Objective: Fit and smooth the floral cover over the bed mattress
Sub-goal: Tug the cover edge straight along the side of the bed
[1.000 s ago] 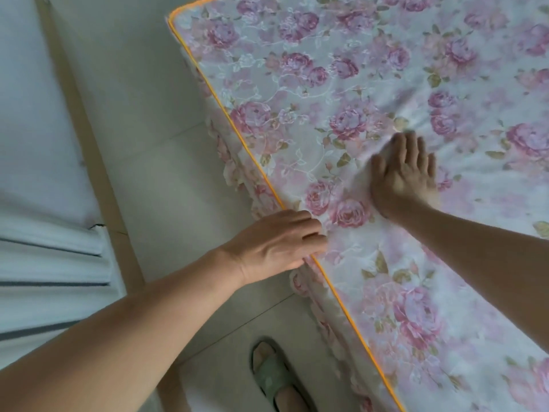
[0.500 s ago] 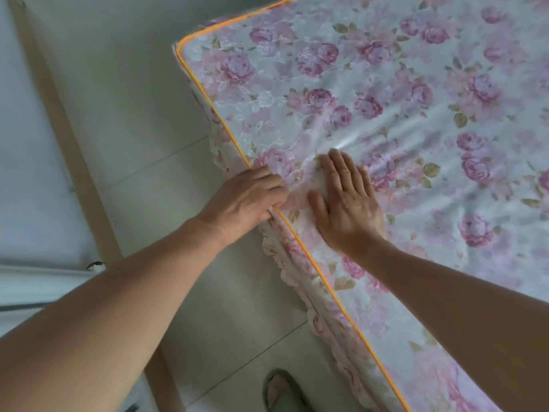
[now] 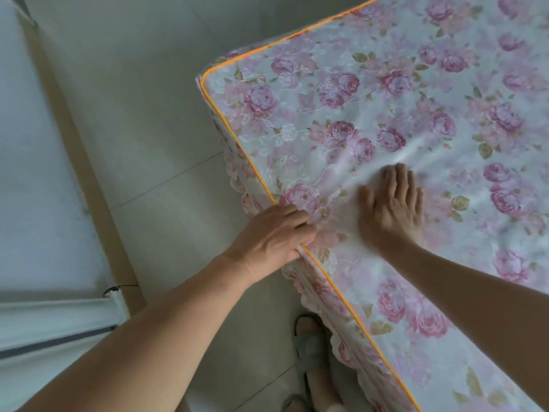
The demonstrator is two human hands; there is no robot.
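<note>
The floral cover (image 3: 386, 93), white with pink roses and an orange piped edge (image 3: 237, 144), lies over the mattress and fills the right side of the view. Its frilled skirt hangs down the near side. My left hand (image 3: 273, 236) grips the piped edge, fingers curled over it. My right hand (image 3: 392, 206) lies flat, palm down, on top of the cover just right of the left hand, with soft creases fanning out from its fingers. The cover's corner (image 3: 208, 77) sits squarely at the upper left.
Pale tiled floor (image 3: 148, 159) runs beside the bed. A tan skirting strip (image 3: 74, 150) and a white wall or panel (image 3: 29, 144) stand at the left. My foot in a grey-green slipper (image 3: 312, 346) stands close to the bed's side.
My right hand slid away from the left hand, further onto the cover. My left hand stays gripping the edge. The view shifted, so the corner sits further right.
</note>
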